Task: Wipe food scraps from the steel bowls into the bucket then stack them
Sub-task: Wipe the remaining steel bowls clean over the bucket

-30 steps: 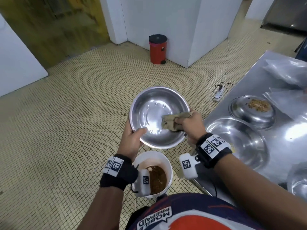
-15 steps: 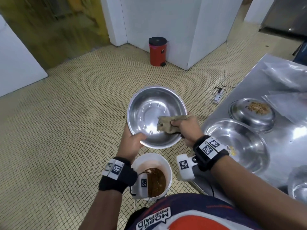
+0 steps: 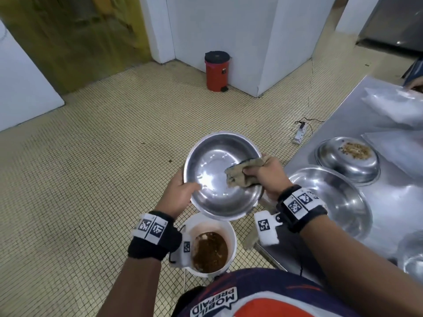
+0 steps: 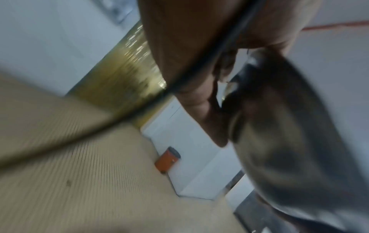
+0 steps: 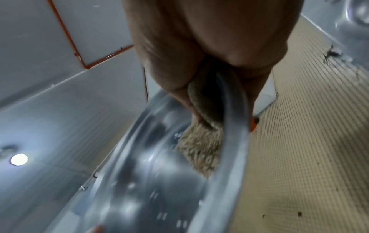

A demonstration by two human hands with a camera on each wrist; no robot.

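Observation:
I hold a steel bowl (image 3: 212,177) tilted toward me above the white bucket (image 3: 229,232), which holds brown food scraps (image 3: 210,251). My left hand (image 3: 180,193) grips the bowl's left rim, thumb inside. My right hand (image 3: 263,177) grips a crumpled beige cloth (image 3: 238,177) and presses it against the bowl's inner right wall. The right wrist view shows the cloth (image 5: 201,151) against the shiny inside of the bowl (image 5: 143,189). In the blurred left wrist view my fingers (image 4: 199,100) lie under the bowl (image 4: 289,141).
A steel table (image 3: 343,120) stands to my right with an upturned empty bowl (image 3: 338,202), an inverted bowl (image 3: 343,168) with scraps on top, another bowl (image 3: 412,255) at the edge and plastic bags (image 3: 393,106). A red pedal bin (image 3: 216,70) and a power strip (image 3: 300,133) sit on the tiled floor.
My right hand has dragged the cloth across the bowl's inner right side, down toward the lower part. The bowl stays over the bucket in my left hand.

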